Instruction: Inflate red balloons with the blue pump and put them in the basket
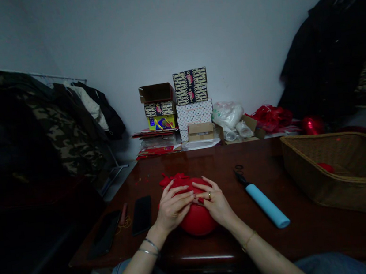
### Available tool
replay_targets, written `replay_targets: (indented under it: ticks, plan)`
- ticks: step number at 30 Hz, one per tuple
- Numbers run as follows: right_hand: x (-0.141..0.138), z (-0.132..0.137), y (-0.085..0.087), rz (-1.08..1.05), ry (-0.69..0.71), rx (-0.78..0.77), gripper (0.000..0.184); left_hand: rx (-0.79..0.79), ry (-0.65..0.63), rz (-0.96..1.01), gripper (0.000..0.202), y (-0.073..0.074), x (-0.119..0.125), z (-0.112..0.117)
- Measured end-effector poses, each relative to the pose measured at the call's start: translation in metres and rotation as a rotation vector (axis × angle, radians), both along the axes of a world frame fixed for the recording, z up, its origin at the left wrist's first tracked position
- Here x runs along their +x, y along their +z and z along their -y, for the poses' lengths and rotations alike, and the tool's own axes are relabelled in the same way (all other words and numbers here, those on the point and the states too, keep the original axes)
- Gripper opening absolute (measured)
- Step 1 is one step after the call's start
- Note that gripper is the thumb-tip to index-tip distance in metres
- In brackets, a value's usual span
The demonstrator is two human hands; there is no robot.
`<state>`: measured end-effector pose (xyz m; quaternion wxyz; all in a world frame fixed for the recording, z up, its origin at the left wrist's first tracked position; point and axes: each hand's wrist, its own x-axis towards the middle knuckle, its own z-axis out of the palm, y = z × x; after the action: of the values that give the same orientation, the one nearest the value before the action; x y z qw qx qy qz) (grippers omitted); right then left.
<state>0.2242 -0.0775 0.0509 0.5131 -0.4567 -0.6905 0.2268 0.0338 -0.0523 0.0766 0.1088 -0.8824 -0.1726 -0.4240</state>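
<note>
A round red balloon (198,222) rests at the front of the dark wooden table, directly before me. From its left side my left hand (175,203) lies over the top, thumb and fingertips closed in toward the middle. On the right my right hand (215,200), with a ring on one finger, meets it there, also closed. Between the fingertips a small red piece shows, seemingly the balloon's neck; the fingers hide most of it. Just behind the balloon lie several limp red balloons (175,179). To the right lies a light-blue hand pump (267,205) with a black nozzle.
A wicker basket (350,196) with a red item inside stands at the right. Two dark phones (141,215) and a reddish-brown stick (123,214) with yellow bands lie left. Stacked boxes (195,120) and plastic bags (228,114) line the back; clothes (62,129) hang left.
</note>
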Motion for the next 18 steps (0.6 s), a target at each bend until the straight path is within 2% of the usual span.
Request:
replay_targets:
  ticks: [6,10,13,18]
  plan:
    - [-0.0005,-0.0002,-0.0008,-0.002,0.004,-0.004,0.012,-0.056,0.001,0.028,0.037,-0.0025,0.0008,0.0020]
    - [-0.0006,0.0009,0.0017,0.009,0.004,-0.004,0.011,-0.156,-0.017,-0.087,0.048,0.0016,0.0026,0.0030]
    - [-0.0002,0.0017,0.0032,0.022,0.006,-0.003,0.012,-0.127,-0.044,-0.157,0.047,0.0029,0.0017,0.0015]
    - [-0.0004,0.0023,0.0040,0.020,0.003,-0.011,0.012,-0.039,-0.034,-0.107,0.040,-0.0025,-0.0038,-0.0012]
